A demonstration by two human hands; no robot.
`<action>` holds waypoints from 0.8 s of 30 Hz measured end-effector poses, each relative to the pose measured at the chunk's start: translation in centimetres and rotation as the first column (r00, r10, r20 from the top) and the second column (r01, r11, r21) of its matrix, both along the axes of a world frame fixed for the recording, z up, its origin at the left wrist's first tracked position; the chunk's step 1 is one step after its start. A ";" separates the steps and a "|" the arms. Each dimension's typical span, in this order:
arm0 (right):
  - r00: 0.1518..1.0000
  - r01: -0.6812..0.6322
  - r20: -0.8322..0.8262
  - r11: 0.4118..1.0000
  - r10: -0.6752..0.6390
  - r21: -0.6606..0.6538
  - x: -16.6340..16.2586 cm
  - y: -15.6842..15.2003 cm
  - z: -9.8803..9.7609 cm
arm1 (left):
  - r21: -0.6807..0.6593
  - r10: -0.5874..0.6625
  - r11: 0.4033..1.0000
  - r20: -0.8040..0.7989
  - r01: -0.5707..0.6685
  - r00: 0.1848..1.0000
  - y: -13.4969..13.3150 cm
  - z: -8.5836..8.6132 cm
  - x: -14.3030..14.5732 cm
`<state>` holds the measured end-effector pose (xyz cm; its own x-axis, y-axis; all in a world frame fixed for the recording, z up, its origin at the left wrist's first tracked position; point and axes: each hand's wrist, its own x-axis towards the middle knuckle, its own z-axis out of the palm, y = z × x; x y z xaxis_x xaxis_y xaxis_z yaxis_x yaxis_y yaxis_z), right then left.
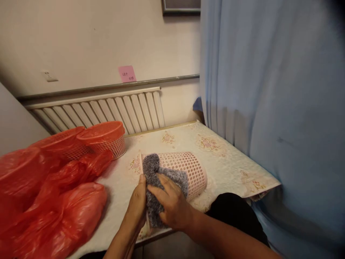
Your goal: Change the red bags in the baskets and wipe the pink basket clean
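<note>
A pale pink plastic basket [198, 174] with a lattice of holes lies on its side on the table, its rim facing left. My left hand [138, 199] is closed on the rim, with some fingers hidden inside the basket. Over the side wall near the rim drapes a fuzzy grey cloth [152, 165]. My right hand [172, 201] presses this cloth against the basket, its fingers bent and gripping the fabric.
Red plastic bags [78, 208] fill the left of the flower-patterned table [229, 169]. Behind them stand baskets [111, 144] lined with red plastic. A radiator [121, 111] runs along the wall, and a blue curtain [242, 90] hangs on the right.
</note>
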<state>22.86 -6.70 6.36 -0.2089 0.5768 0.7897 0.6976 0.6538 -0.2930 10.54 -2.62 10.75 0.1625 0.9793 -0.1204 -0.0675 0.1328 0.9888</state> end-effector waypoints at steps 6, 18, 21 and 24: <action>0.954 0.195 -0.196 0.966 -0.227 -0.170 5.1 3.9 -0.4 | -0.127 0.019 0.992 0.002 -0.019 1.000 1.4 0.6 0.6; 0.652 0.567 -0.307 0.715 -0.693 -0.410 12.6 8.0 -1.8 | -0.041 0.045 0.998 -0.056 -0.047 0.997 3.8 0.9 0.9; 0.656 0.566 -0.325 0.729 -0.681 -0.385 12.5 8.1 -2.2 | 0.113 0.030 0.993 -0.113 -0.017 0.993 3.2 -0.1 0.3; 0.655 0.562 -0.329 0.730 -0.680 -0.389 12.5 8.1 -2.4 | 0.272 0.105 0.962 -0.242 -0.036 0.965 1.9 -1.8 -0.4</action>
<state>35.36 1.41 3.97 0.5859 0.6183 0.5238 0.6770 -0.0182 -0.7358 10.11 -0.76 9.00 0.0900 0.9893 0.1151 0.1886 -0.1304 0.9734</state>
